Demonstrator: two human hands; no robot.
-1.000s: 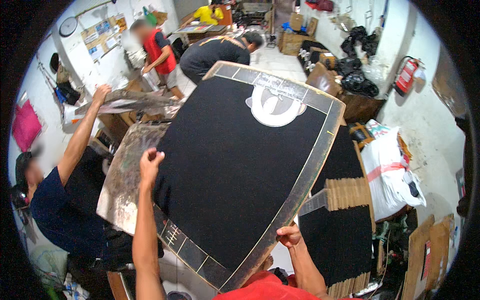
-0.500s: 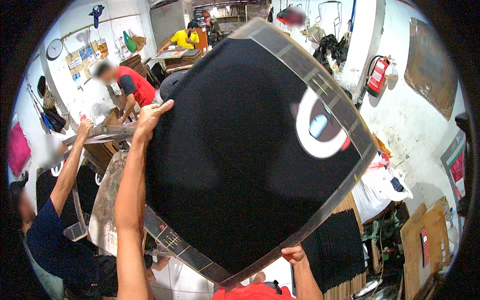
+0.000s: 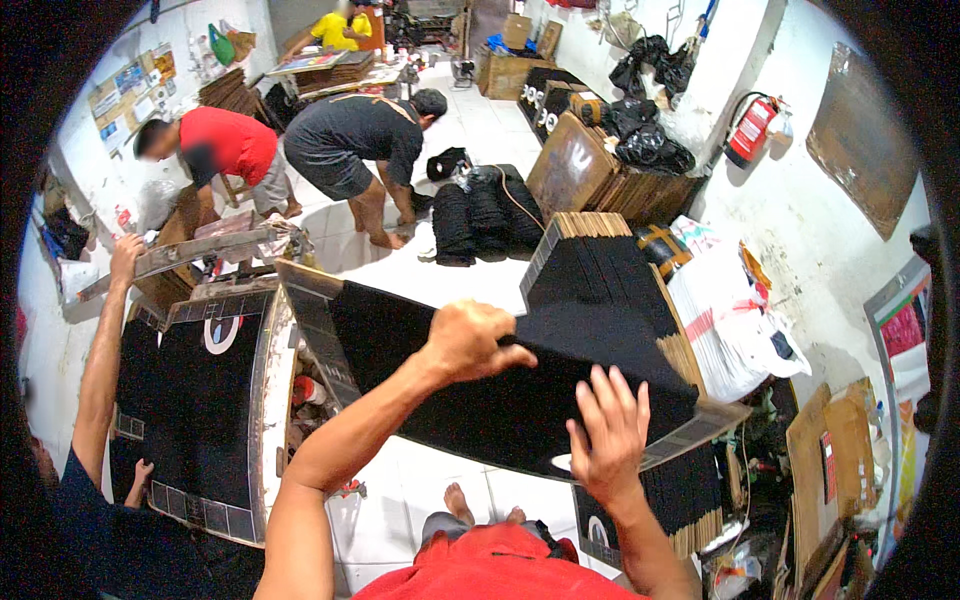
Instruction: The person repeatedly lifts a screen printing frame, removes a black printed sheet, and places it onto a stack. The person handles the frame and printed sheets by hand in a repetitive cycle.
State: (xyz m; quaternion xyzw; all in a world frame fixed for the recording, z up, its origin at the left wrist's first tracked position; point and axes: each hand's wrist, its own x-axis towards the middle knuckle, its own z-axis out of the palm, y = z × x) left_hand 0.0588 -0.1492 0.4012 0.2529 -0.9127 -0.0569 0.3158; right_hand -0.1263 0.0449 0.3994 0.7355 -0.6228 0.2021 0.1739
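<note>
A large black cloth-faced panel (image 3: 410, 390) with grey-taped edges lies across the middle in front of me, low over a stack of black sheets on tan boards (image 3: 610, 275). Over its middle, my left hand (image 3: 472, 340) has its fingers bent and its thumb held apart, with nothing in them. My right hand (image 3: 612, 425) is spread above the panel's near edge on the right, palm toward the cloth. Whether either hand touches the cloth, I cannot tell. Beneath the right hand, part of a white printed shape shows at the edge.
On the left, a co-worker's arm (image 3: 100, 340) reaches over a similar black panel (image 3: 190, 400) on a bench. Two people bend over farther back, near black bundles (image 3: 485, 215). Cardboard sheets (image 3: 810, 480) and white sacks (image 3: 730, 320) stand along the right wall.
The panel has come down from upright before me to lying low across the middle. Both hands have let go of its edges and moved over its face. My view has tipped downward.
</note>
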